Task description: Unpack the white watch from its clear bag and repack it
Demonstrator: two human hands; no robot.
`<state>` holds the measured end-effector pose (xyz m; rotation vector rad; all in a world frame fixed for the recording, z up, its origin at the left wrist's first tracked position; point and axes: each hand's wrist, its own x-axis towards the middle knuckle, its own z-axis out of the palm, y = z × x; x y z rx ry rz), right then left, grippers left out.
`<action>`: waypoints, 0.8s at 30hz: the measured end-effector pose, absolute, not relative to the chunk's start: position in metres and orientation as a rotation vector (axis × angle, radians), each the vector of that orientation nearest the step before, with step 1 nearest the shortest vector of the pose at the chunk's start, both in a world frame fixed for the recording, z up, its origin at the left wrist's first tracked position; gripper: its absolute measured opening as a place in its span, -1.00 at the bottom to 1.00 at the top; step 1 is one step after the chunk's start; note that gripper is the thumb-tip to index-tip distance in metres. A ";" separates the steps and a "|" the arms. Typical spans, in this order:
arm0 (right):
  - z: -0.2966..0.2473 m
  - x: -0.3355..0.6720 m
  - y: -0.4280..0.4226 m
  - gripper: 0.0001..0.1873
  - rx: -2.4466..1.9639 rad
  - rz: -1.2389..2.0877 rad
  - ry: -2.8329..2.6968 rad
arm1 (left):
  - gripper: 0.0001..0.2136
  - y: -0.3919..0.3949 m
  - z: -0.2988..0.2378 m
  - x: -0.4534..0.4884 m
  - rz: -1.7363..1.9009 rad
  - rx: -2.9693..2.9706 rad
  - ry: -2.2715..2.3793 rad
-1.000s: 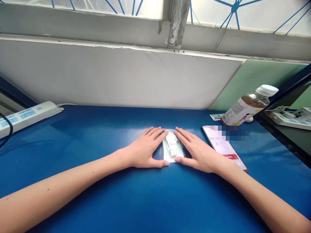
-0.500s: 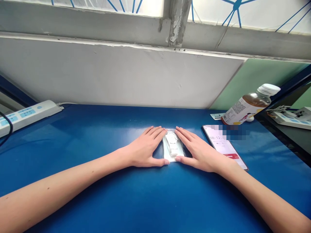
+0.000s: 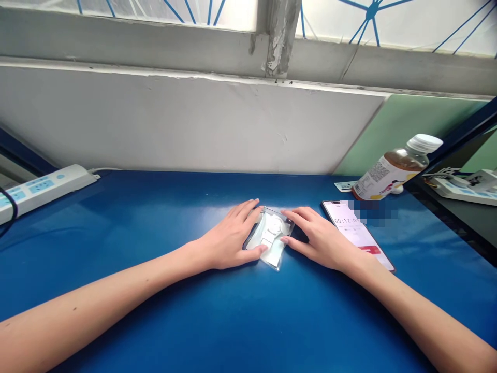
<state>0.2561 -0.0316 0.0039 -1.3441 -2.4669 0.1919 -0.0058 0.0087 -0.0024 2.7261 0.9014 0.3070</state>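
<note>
A small clear plastic bag [image 3: 274, 235] with a white item and pale paper inside lies tilted on the blue table [image 3: 248, 321]. At its left side is my left hand [image 3: 229, 238], palm down with fingers stretched out; its thumb tip rests over the bag's lower left part. My right hand [image 3: 320, 238] is on the other side, fingers slightly bent, with the index fingertip at the upper right corner and the thumb at the right edge. A gap shows between that thumb and index finger. What exactly the white item is, I cannot make out.
A phone [image 3: 355, 233] with a timer on its screen lies beyond my right hand. Behind it stand a drink bottle [image 3: 392, 168] and a small card [image 3: 345, 186]. Power strips sit at the left [image 3: 46, 189] and far right [image 3: 466, 189]. A white wall [image 3: 174, 119] closes off the back.
The bag has turned from nearly straight to slanted, its lower end now nearer me. My right fingers have bent more, and both hands have shifted slightly. The view has moved a little.
</note>
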 end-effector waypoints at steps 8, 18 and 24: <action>0.012 0.255 -0.033 -0.50 -1.268 0.165 -2.539 | -0.52 0.009 -0.002 -0.004 0.339 2.706 0.933; 0.015 0.258 -0.033 -0.53 -1.281 0.149 -2.561 | -0.32 0.011 0.001 -0.004 0.335 2.739 0.802; 0.009 0.261 -0.031 -0.39 -1.303 0.213 -2.557 | -0.36 0.009 0.001 -0.003 0.322 2.738 0.832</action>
